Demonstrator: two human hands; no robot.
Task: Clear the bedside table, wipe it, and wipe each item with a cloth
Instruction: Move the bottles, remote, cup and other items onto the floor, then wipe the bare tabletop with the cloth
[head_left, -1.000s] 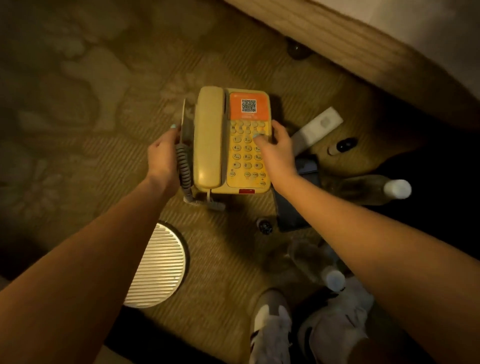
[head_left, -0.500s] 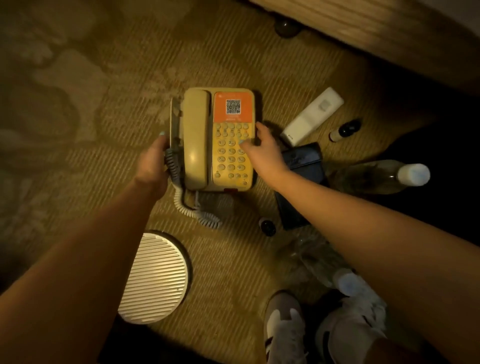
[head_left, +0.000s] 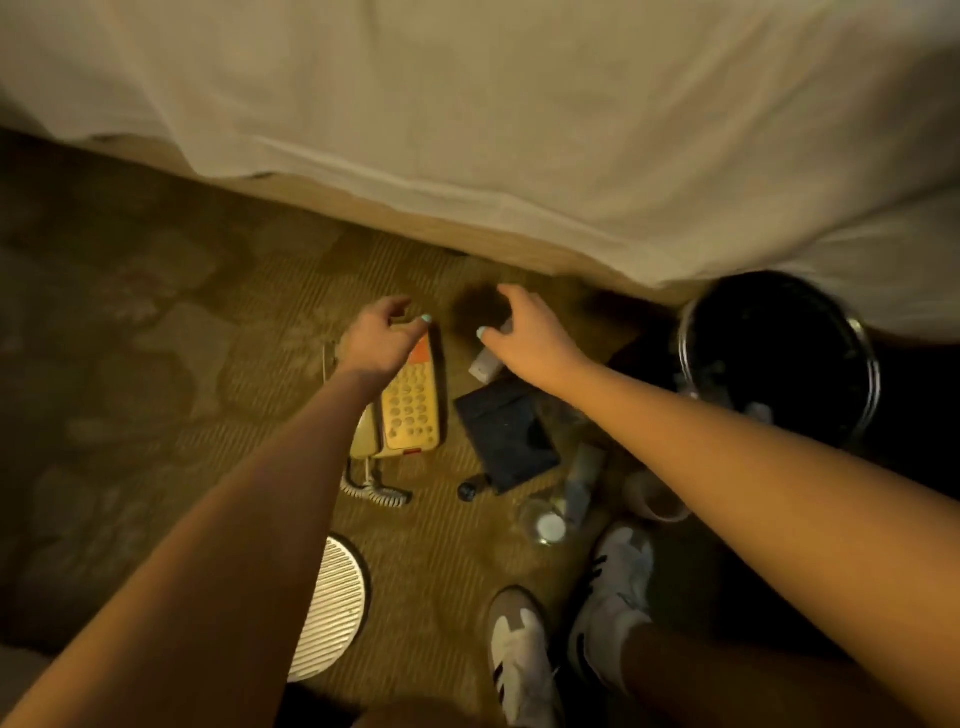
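Both hands hung over the carpet (head_left: 208, 364) with fingers loose and apart, holding nothing. The left hand (head_left: 382, 338) was over the top of the yellow phone (head_left: 413, 410), which lay flat on the carpet. The right hand (head_left: 530, 335) was over the white remote (head_left: 485, 364). A dark pouch (head_left: 506, 431) lay between the phone and the big black bin (head_left: 779, 358).

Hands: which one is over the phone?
The left hand, above the far end of the yellow phone; the right hand is above the white oblong item beside it.
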